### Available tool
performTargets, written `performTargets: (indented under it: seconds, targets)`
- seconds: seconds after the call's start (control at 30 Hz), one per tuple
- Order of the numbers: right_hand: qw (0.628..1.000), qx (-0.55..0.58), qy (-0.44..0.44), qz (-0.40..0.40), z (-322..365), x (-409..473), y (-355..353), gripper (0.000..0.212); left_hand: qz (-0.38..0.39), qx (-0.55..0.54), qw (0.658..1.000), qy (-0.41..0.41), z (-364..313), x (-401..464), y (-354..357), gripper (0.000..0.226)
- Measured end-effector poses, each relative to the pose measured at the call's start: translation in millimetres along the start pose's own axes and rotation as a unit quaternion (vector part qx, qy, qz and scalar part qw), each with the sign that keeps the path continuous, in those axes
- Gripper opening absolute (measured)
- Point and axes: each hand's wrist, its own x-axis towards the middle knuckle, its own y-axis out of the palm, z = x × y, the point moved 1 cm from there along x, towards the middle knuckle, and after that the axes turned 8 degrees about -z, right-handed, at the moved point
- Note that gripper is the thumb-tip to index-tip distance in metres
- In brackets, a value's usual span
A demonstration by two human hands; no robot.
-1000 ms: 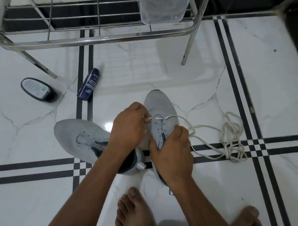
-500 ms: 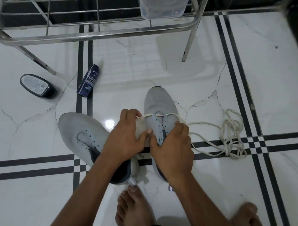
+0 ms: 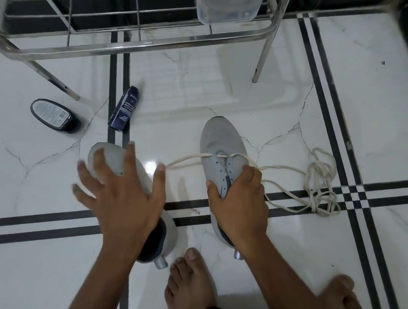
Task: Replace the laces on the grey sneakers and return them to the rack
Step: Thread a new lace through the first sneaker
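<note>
Two grey sneakers lie on the white floor. The right sneaker (image 3: 222,139) points away from me, and a white lace (image 3: 292,186) runs through its front eyelets and trails into a loose tangle on the right. My right hand (image 3: 238,199) grips this sneaker around the tongue and eyelet area. The left sneaker (image 3: 113,159) has no lace and lies angled to the left. My left hand (image 3: 121,194) hovers over it with fingers spread, holding nothing. One lace end (image 3: 182,161) lies free between the two shoes.
A metal shoe rack (image 3: 129,44) stands at the back with a clear plastic container (image 3: 228,8) on it. A dark blue cleaner can (image 3: 124,108) and a black polish bottle (image 3: 52,115) lie at the left. My bare feet (image 3: 189,284) are at the bottom.
My left hand let go of the lace at the right sneaker's eyelets and swung left, opening above the left sneaker. The right hand kept its grip.
</note>
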Motion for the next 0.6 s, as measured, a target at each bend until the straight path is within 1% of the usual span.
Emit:
performTargets:
  seconds: [0.03, 0.07, 0.1, 0.13, 0.2, 0.27, 0.33, 0.4, 0.43, 0.5, 0.53, 0.6]
  targets:
    - [1.000, -0.001, -0.001, 0.001, -0.1, -0.3, 0.2, 0.091, 0.054, -0.010, 0.998, -0.025, 5.5, -3.4, 5.3, 0.077]
    - [1.000, -0.001, -0.003, 0.003, 0.0, -0.3, 0.4, 0.092, 0.097, -0.023, 0.995, -0.018, 9.1, -6.7, 12.2, 0.078]
    - [1.000, -0.002, -0.004, 0.005, 0.0, -0.4, 0.6, 0.092, 0.120, -0.033, 0.992, 0.003, 11.2, -9.9, 19.0, 0.078]
    - [1.000, -0.002, -0.005, 0.005, 0.4, -0.6, 0.9, 0.092, 0.127, -0.047, 0.990, 0.023, 11.0, -12.5, 23.6, 0.076]
    - [1.000, -0.002, -0.004, 0.003, -0.2, 0.2, 1.2, 0.092, 0.126, -0.072, 0.987, 0.063, 1.2, -15.3, 28.9, 0.071]
    - [1.000, -0.001, -0.002, 0.004, 0.8, 0.0, 1.2, 0.091, 0.128, -0.072, 0.986, 0.083, -9.4, -18.6, 29.2, 0.071]
    - [1.000, 0.001, 0.000, 0.006, 1.1, -0.3, 1.7, 0.091, 0.129, -0.068, 0.986, 0.078, -17.6, -19.1, 29.6, 0.071]
    - [1.000, 0.001, 0.000, 0.006, 2.5, -0.4, 2.3, 0.091, 0.113, -0.089, 0.987, 0.070, -26.0, -14.5, 27.4, 0.067]
    - [1.000, 0.001, -0.001, 0.007, 3.3, -0.9, 2.3, 0.091, 0.093, -0.101, 0.986, 0.091, -31.2, -10.9, 26.4, 0.061]
    - [1.000, 0.004, -0.006, 0.012, 5.6, -2.5, 2.7, 0.092, 0.055, -0.118, 0.977, 0.171, -43.6, 0.1, 27.8, 0.050]
    - [1.000, 0.006, -0.011, 0.015, 6.5, -3.0, 2.8, 0.091, 0.051, -0.135, 0.969, 0.199, -51.0, 6.9, 31.1, 0.046]
    - [1.000, 0.009, -0.020, 0.022, 7.3, -2.9, 2.3, 0.090, 0.069, -0.169, 0.960, 0.211, -65.2, 19.1, 39.3, 0.034]
